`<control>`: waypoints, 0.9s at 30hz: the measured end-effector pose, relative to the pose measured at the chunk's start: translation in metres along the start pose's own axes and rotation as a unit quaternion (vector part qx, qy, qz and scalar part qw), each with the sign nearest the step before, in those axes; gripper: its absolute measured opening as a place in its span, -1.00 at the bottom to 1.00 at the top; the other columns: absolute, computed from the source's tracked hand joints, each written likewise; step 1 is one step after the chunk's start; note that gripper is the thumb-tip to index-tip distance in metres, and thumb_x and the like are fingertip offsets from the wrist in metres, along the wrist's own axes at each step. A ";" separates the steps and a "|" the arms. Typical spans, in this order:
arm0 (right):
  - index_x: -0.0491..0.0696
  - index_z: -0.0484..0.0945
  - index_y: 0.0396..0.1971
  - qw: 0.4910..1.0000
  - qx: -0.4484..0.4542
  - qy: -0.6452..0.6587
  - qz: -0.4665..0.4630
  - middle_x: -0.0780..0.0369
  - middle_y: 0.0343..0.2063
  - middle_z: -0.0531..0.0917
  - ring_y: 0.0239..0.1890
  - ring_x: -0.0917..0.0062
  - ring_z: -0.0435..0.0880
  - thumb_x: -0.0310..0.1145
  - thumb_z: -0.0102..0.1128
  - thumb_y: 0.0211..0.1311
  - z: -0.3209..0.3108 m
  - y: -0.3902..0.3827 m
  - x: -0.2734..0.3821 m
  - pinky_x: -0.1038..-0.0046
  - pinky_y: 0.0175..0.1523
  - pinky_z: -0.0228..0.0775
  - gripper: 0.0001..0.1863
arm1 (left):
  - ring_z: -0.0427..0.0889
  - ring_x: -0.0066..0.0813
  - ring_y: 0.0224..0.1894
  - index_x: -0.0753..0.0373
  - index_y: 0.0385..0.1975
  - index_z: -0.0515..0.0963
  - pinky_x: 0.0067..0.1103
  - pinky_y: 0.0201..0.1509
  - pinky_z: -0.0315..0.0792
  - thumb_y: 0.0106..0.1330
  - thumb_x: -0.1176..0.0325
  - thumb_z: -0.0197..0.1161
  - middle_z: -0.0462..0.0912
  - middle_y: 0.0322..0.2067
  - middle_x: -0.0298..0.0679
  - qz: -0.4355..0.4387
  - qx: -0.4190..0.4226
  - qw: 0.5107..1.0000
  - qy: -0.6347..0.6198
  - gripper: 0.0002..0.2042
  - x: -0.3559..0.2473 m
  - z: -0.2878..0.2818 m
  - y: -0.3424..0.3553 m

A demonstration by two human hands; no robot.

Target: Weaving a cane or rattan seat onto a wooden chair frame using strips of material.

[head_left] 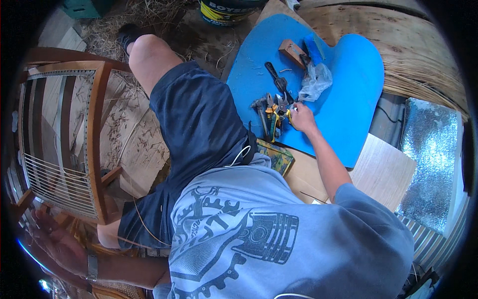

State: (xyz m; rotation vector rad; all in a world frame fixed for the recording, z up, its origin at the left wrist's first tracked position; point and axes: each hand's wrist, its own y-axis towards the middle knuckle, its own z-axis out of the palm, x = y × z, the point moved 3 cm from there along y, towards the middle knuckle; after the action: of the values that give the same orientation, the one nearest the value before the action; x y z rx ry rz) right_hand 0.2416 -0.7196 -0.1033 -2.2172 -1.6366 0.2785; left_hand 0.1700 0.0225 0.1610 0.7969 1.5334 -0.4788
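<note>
Bucket (224,15), dark with a yellow label, stands at the top edge of the view; its inside does not show. A clear plastic bag (317,83) lies crumpled on the blue mat (343,99), its contents too blurred to tell. A green box (87,7) sits at the upper left, partly cut off.

The mat bulges up on its right side. On it, near the bag, are a wooden block (293,53) and a black-handled tool (272,71). Closer to the person lie yellow-handled pliers (280,105) and other tools. The right hand (302,118) is at these pliers, fingers curled by the handle; I cannot tell whether they are clamped on it.

The left hand (62,246) is near the lower part of a wooden chair frame (93,144), strung partway with pale strands (57,173). Its fingers look stretched out, but I cannot tell whether they pinch anything.

Dry fibres (112,47) litter the floor. A board (384,167) and a silvery sheet (432,157) lie to the right.
</note>
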 end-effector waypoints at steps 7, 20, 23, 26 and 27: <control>-0.23 0.56 -0.04 0.996 -0.055 0.034 0.061 -0.08 -0.10 0.63 0.00 0.10 0.61 -0.32 0.20 0.17 -0.006 0.012 -0.026 0.20 0.13 0.41 -0.61 | 0.50 -0.55 -0.15 0.34 0.03 0.45 -0.63 0.02 0.48 0.46 0.34 0.10 0.52 -0.03 -0.14 -0.010 -0.012 0.999 -0.040 -0.74 -0.001 0.014 -0.004; -0.24 0.45 0.05 0.986 0.044 0.020 0.157 -0.13 0.04 0.56 0.13 0.06 0.54 -0.17 0.22 0.12 0.017 0.029 -0.044 0.22 0.21 0.39 -0.44 | 0.46 -0.57 -0.24 0.31 0.01 0.45 -0.66 -0.13 0.43 0.45 0.36 0.12 0.54 -0.05 -0.14 -0.079 0.016 0.980 -0.180 -0.77 0.030 -0.038 -0.042; -0.20 0.44 0.06 0.985 0.017 0.108 0.135 -0.06 -0.05 0.61 -0.02 0.13 0.62 -0.16 0.19 0.20 -0.004 0.017 -0.053 0.25 0.07 0.46 -0.48 | 0.43 -0.57 -0.29 0.35 -0.01 0.45 -0.61 -0.17 0.41 0.45 0.37 0.11 0.54 -0.07 -0.16 -0.093 -0.016 0.979 -0.179 -0.77 0.042 -0.033 -0.046; -0.11 0.45 0.04 0.948 0.053 0.284 0.133 0.16 -0.33 0.60 -0.36 0.44 0.59 -0.15 0.09 0.34 -0.033 -0.002 -0.040 0.42 -0.28 0.45 -0.59 | 0.44 -0.57 -0.32 0.39 0.03 0.44 -0.65 -0.13 0.41 0.43 0.42 0.13 0.55 -0.14 -0.20 -0.144 0.052 0.941 -0.300 -0.75 0.049 0.001 -0.050; -0.05 0.46 0.02 0.892 0.128 0.406 0.154 0.31 -0.49 0.53 -0.54 0.67 0.48 -0.17 0.02 0.41 -0.045 -0.014 -0.030 0.55 -0.49 0.36 -0.67 | 0.44 -0.58 -0.32 0.38 0.00 0.47 -0.66 -0.17 0.40 0.42 0.42 0.14 0.55 -0.17 -0.23 -0.159 0.063 0.948 -0.269 -0.76 0.049 0.015 -0.050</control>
State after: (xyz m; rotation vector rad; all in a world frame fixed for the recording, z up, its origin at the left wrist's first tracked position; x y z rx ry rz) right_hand 0.2367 -0.7524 -0.0586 -1.9633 -0.7523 -0.3125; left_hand 0.1450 -0.0121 0.1033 0.4563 1.1221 -0.9573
